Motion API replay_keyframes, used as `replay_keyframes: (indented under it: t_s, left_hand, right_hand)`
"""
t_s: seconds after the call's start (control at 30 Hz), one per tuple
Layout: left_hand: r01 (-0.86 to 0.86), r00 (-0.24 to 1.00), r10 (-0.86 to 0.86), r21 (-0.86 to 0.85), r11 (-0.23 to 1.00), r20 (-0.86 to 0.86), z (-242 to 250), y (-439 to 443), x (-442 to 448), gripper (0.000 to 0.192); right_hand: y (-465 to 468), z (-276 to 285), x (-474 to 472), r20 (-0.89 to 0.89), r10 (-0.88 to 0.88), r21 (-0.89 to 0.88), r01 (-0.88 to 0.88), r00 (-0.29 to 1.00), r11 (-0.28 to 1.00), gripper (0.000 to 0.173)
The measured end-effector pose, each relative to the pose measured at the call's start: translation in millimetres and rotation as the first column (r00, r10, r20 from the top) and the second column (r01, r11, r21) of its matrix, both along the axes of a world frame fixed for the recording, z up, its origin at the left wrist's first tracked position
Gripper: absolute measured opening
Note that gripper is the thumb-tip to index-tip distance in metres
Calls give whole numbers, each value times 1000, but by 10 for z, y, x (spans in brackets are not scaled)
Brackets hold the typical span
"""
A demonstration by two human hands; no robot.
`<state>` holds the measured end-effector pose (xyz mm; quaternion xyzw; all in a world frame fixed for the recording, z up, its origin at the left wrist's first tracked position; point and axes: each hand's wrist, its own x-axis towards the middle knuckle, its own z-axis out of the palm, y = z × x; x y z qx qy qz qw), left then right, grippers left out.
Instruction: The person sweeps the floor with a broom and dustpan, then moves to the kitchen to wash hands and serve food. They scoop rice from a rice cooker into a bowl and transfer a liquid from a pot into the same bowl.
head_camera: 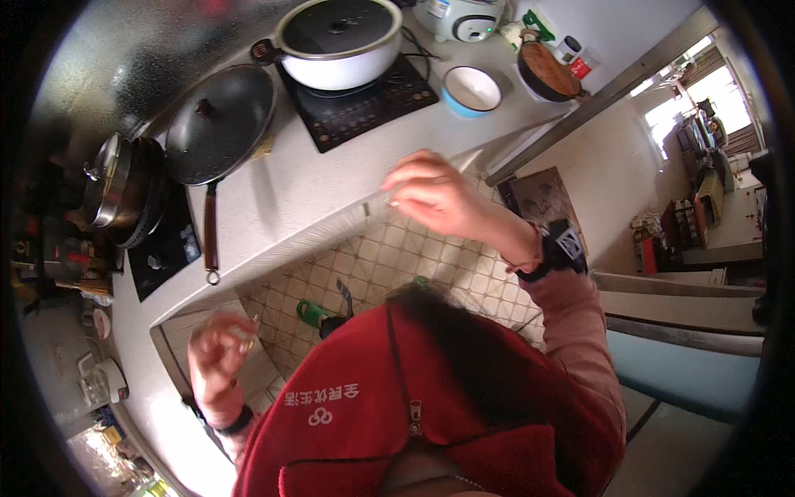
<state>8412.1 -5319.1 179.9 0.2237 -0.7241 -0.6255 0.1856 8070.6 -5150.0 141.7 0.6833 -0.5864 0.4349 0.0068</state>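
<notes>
My right hand [435,192] is raised in front of the counter's front edge, its fingers loosely bent. I see nothing held in it. The nearest thing on the counter to it is a blue bowl [470,107] with a white inside and dark rim. Lower at the left, my left hand [217,351] is curled and blurred by motion near a corner of the counter. No held object shows there, but the blur hides how its fingers sit. A frying pan [227,127] with a dark lid lies on the white counter [298,186], its brown handle pointing towards me.
A lidded white pot [345,62] stands on a black induction cooktop [372,105]. Behind are a rice cooker [463,22] and a pan with a brown inside [549,68]. Stacked pans [124,186] rest on another black hob [164,248] at left. A tiled floor [354,267] lies below.
</notes>
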Motion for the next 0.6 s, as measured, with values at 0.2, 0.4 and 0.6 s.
replay_keyframes:
  t_s: [0.2,0.4,0.6]
  left_hand:
    - [371,929,-371,16,928,-10,-197,432,-1541,19]
    - [444,891,-451,111,889,48,-557,602,-2725,18]
    - [371,928,-372,-26,928,-15,-582,358,-3740,12]
  right_hand:
    - [1080,199,-1101,36,-336,64,333,941,941,4]
    - [966,71,-2390,68,-536,136,525,841,840,15]
    - [341,363,-4011,-305,-595,215,662,744,718,19]
